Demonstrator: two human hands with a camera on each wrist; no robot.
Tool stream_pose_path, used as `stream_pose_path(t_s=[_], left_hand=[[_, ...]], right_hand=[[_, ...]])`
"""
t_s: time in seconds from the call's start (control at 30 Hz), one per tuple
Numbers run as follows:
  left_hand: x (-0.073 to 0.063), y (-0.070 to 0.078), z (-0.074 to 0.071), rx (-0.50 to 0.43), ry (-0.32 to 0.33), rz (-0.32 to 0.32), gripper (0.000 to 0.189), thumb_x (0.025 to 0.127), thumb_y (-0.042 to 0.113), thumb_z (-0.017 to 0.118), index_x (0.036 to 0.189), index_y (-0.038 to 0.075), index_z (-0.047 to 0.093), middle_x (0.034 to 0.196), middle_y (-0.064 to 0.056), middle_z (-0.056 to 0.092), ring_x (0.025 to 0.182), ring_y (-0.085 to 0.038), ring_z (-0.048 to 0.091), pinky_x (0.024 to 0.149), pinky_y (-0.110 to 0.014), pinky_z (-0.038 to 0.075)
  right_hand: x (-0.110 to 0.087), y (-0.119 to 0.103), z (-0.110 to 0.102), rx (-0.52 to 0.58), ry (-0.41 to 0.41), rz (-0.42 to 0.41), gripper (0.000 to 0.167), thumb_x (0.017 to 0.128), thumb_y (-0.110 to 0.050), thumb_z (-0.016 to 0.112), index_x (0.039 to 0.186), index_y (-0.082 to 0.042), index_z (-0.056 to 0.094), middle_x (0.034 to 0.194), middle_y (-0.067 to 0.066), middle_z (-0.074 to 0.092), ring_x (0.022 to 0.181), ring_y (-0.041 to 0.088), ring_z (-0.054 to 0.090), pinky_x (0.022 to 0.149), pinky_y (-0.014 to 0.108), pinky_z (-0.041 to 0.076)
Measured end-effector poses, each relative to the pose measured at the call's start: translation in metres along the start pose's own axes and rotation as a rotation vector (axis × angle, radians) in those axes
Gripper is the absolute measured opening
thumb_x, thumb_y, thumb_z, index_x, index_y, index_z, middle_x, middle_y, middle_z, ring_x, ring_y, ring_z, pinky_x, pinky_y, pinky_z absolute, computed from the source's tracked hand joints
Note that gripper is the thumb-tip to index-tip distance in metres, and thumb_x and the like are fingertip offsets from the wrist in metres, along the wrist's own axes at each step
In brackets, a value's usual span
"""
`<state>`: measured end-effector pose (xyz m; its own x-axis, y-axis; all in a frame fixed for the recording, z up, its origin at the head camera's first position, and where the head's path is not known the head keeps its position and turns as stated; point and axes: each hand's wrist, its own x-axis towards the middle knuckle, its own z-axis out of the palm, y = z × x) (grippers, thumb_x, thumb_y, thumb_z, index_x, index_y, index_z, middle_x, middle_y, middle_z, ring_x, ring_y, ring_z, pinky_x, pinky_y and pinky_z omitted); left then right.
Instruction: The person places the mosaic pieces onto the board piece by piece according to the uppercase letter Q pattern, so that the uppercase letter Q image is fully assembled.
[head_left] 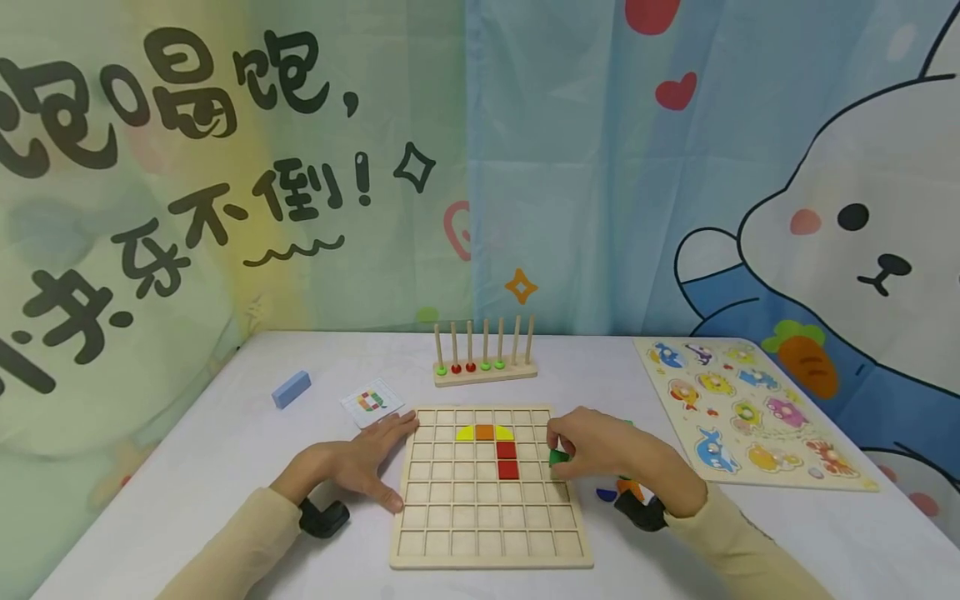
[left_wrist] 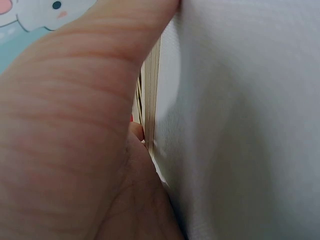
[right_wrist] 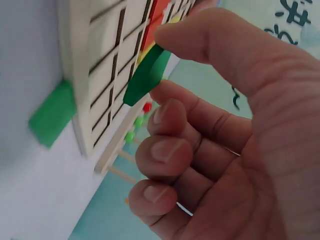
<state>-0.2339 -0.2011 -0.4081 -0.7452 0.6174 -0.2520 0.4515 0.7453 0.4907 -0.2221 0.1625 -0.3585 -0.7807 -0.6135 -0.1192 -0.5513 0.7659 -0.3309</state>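
Note:
A wooden grid board (head_left: 450, 518) lies on the table, with two yellow rounded tiles, an orange tile (head_left: 484, 432) and two red tiles (head_left: 507, 460) in its cells. My right hand (head_left: 600, 446) pinches a green tile (right_wrist: 148, 75) between thumb and index finger, over the board's right side. In the right wrist view another green tile (right_wrist: 54, 114) lies on the table beside the board. My left hand (head_left: 367, 461) rests with spread fingers at the board's left edge. The left wrist view is mostly filled by the hand, with the board's edge (left_wrist: 150, 95) behind.
A pattern card (head_left: 372, 402) and a blue block (head_left: 291, 389) lie at the left. Behind the board stands a peg rack (head_left: 486, 375) with red and green beads. An animal puzzle board (head_left: 750, 417) lies at the right. Loose blue (head_left: 606, 495) and orange tiles sit under my right wrist.

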Motion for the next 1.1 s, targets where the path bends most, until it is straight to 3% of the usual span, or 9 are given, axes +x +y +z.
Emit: stream_pose_path(t_s=[0.47, 0.83, 1.1], left_hand=[[-0.001, 0.0, -0.003, 0.0, -0.001, -0.009, 0.122, 0.071, 0.058, 0.079, 0.156, 0.004, 0.009, 0.165, -0.014, 0.001, 0.15, -0.039, 0.0, 0.119, -0.06, 0.009], [0.0, -0.001, -0.003, -0.014, -0.007, 0.003, 0.123, 0.071, 0.059, 0.079, 0.156, 0.003, 0.009, 0.164, -0.015, 0.0, 0.15, -0.039, -0.002, 0.119, -0.059, 0.008], [0.0, -0.002, -0.001, -0.016, -0.012, 0.014, 0.122, 0.072, 0.059, 0.078, 0.155, 0.002, 0.009, 0.164, -0.016, 0.0, 0.15, -0.04, -0.002, 0.119, -0.059, 0.007]], right_hand=[[0.012, -0.029, 0.023, -0.001, -0.046, -0.172, 0.014, 0.082, -0.018, 0.076, 0.086, -0.014, 0.063, 0.06, -0.011, 0.042, 0.058, 0.001, 0.04, 0.056, 0.019, 0.038], [0.017, -0.031, 0.033, 0.077, -0.083, -0.224, 0.014, 0.088, -0.014, 0.071, 0.101, -0.009, 0.067, 0.066, -0.014, 0.047, 0.062, -0.002, 0.042, 0.062, 0.015, 0.043], [0.011, -0.029, 0.024, 0.085, -0.09, -0.199, 0.012, 0.087, -0.014, 0.072, 0.098, -0.013, 0.069, 0.069, -0.013, 0.051, 0.064, 0.0, 0.045, 0.06, 0.017, 0.043]])
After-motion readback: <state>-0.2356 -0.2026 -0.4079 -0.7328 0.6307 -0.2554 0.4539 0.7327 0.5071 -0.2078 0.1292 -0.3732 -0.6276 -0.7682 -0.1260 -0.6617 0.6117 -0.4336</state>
